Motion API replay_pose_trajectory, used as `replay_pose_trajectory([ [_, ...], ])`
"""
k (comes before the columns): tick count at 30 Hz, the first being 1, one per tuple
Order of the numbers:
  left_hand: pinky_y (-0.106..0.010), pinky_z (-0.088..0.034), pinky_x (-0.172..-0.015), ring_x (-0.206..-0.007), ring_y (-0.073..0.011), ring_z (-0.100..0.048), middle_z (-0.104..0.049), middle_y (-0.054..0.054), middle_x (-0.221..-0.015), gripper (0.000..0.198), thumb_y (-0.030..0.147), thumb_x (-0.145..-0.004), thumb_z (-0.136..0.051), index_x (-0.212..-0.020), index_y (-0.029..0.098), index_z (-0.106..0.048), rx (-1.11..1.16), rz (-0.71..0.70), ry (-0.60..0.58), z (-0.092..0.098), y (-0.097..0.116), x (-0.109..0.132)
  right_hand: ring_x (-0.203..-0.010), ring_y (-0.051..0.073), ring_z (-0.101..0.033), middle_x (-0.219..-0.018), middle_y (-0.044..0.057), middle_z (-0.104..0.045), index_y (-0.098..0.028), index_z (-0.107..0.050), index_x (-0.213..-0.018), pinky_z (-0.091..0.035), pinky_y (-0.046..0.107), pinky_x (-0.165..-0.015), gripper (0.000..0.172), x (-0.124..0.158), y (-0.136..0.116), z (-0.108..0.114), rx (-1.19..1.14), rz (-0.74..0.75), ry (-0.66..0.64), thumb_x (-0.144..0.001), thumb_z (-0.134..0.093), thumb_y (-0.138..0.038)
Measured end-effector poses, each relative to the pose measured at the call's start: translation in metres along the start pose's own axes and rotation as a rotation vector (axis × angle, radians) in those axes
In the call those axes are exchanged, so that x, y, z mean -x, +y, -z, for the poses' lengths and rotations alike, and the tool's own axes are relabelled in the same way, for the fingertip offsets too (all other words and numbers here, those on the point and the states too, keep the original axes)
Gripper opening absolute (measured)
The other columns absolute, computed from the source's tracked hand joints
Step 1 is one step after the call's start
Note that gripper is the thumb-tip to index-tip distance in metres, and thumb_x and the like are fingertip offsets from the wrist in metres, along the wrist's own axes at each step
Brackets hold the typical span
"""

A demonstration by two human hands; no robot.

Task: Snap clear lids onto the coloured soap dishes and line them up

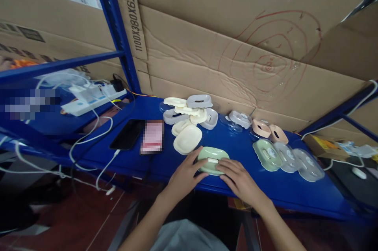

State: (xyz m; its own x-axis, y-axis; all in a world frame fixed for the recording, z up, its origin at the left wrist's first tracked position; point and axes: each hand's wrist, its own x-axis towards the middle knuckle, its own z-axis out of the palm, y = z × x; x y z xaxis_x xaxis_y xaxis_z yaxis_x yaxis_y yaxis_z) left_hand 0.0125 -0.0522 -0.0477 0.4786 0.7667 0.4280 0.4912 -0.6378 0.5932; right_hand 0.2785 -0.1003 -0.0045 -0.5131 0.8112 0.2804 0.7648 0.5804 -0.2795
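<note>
1. A white power strip (91, 99) is lying at the far left on a lower blue shelf (44, 123), with white cables (88, 137) trailing from it over the edge.
2. A black phone (127, 134) is lying flat on the bench (289, 192), with a pink item (152, 137), blurred out, just beside it.
3. Cream dishes (187, 139) and grey dishes (199, 101) are sitting heaped together near the back, left of centre.
4. The left hand (184, 176) is reaching in from below. Its grip is closing on the left end of the green dish (211, 152), with the fingers lying over the top and the thumb on the near side.
5. The green dish is resting on the bench at the front edge, in the middle, between both hands. A small white piece (213, 160) is showing at its centre.
6. The right hand (239, 182) is pressing the dish's right end, its grip wrapping the rim.
7. Pink dishes (261, 128) are sitting behind and to the right, well apart from the hands.
8. A second green dish (267, 154) is lying near the front, touching clear lids (307, 164) overlapping in a row to its right.
9. Cardboard (236, 46) with red circles drawn on it is standing behind everything.
</note>
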Motion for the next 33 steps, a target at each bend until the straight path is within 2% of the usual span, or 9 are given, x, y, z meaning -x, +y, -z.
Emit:
replay_pose_trajectory([
  [2, -0.049, -0.047, -0.123, -0.151, -0.0304, -0.048, -0.043, -0.005, -0.168, 0.042, 0.027, -0.093, -0.079, -0.134, 0.032, -0.070, 0.008, 0.025, 0.002, 0.001, 0.001, 0.000, -0.136, 0.025, -0.062, -0.144, 0.005, -0.069, -0.034, -0.062, -0.146, -0.052, 0.049, -0.115, 0.039, -0.018, 0.025, 0.019, 0.004, -0.022, 0.029, -0.109, -0.051, -0.033],
  [6, -0.049, -0.047, -0.123, -0.151, -0.0307, -0.048, -0.043, -0.003, -0.168, 0.042, 0.026, -0.093, -0.078, -0.133, 0.033, -0.071, 0.014, 0.047, -0.002, 0.003, 0.003, 0.000, -0.139, 0.031, -0.058, -0.148, 0.013, -0.064, -0.023, -0.064, -0.143, -0.047, 0.055, -0.116, 0.045, -0.069, 0.100, 0.051, 0.240, -0.255, 0.272, -0.107, -0.047, -0.044],
  [8, -0.049, -0.047, -0.122, -0.151, -0.0309, -0.048, -0.042, -0.004, -0.169, 0.043, 0.025, -0.093, -0.078, -0.135, 0.033, -0.070, 0.008, 0.046, -0.004, 0.003, 0.003, 0.000, -0.134, 0.036, -0.059, -0.144, 0.019, -0.065, -0.017, -0.068, -0.136, -0.046, 0.060, -0.113, 0.047, -0.088, 0.127, 0.052, 0.303, -0.335, 0.324, -0.106, -0.046, -0.046],
  [11, -0.050, -0.048, -0.121, -0.151, -0.0314, -0.048, -0.042, -0.006, -0.169, 0.044, 0.026, -0.093, -0.078, -0.136, 0.032, -0.069, -0.013, 0.044, -0.024, 0.004, 0.003, 0.000, -0.118, 0.037, -0.066, -0.123, 0.021, -0.073, -0.015, -0.072, -0.123, -0.049, 0.058, -0.105, 0.046, -0.098, 0.141, 0.030, 0.351, -0.402, 0.348, -0.106, -0.047, -0.048],
  [16, -0.051, -0.047, -0.123, -0.152, -0.0317, -0.047, -0.040, -0.006, -0.170, 0.043, 0.026, -0.095, -0.075, -0.137, 0.032, -0.067, -0.035, 0.024, -0.019, 0.004, 0.003, 0.001, -0.119, 0.037, -0.064, -0.128, 0.020, -0.072, -0.016, -0.069, -0.132, -0.046, 0.054, -0.104, 0.042, -0.094, 0.140, -0.001, 0.369, -0.416, 0.341, -0.102, -0.054, -0.043],
  [23, -0.050, -0.046, -0.123, -0.152, -0.0313, -0.047, -0.040, -0.005, -0.170, 0.042, 0.027, -0.096, -0.074, -0.137, 0.033, -0.066, -0.023, 0.032, -0.029, 0.003, 0.003, 0.000, -0.111, 0.032, -0.068, -0.122, 0.018, -0.073, -0.014, -0.066, -0.128, -0.054, 0.047, -0.098, 0.039, -0.084, 0.135, 0.023, 0.260, -0.451, 0.521, -0.102, -0.047, -0.037],
  [26, -0.049, -0.045, -0.124, -0.154, -0.0300, -0.045, -0.041, -0.005, -0.170, 0.062, 0.026, -0.095, -0.074, -0.152, 0.036, -0.052, 0.016, 0.071, -0.037, 0.005, 0.005, -0.001, -0.107, 0.030, -0.069, -0.116, 0.015, -0.074, -0.018, -0.066, -0.122, -0.056, 0.046, -0.096, 0.033, -0.066, 0.111, 0.029, 0.189, -0.404, 0.568, -0.101, -0.047, -0.035],
  [29, -0.049, -0.044, -0.124, -0.155, -0.0293, -0.043, -0.041, -0.007, -0.169, 0.086, 0.024, -0.094, -0.075, -0.165, 0.038, -0.030, 0.063, 0.113, -0.034, 0.005, 0.006, -0.002, -0.107, 0.029, -0.070, -0.113, 0.012, -0.074, -0.023, -0.069, -0.116, -0.057, 0.045, -0.098, 0.027, -0.040, 0.076, 0.020, 0.132, -0.334, 0.559, -0.103, -0.047, -0.033],
  [33, -0.049, -0.041, -0.126, -0.157, -0.0293, -0.040, -0.038, -0.009, -0.171, 0.097, 0.024, -0.093, -0.076, -0.168, 0.038, -0.017, 0.091, 0.110, -0.030, 0.005, 0.005, -0.002, -0.126, 0.026, -0.066, -0.130, 0.010, -0.071, -0.029, -0.068, -0.130, -0.055, 0.045, -0.108, 0.030, -0.008, 0.029, 0.000, -0.041, -0.181, 0.398, -0.106, -0.049, -0.029],
])
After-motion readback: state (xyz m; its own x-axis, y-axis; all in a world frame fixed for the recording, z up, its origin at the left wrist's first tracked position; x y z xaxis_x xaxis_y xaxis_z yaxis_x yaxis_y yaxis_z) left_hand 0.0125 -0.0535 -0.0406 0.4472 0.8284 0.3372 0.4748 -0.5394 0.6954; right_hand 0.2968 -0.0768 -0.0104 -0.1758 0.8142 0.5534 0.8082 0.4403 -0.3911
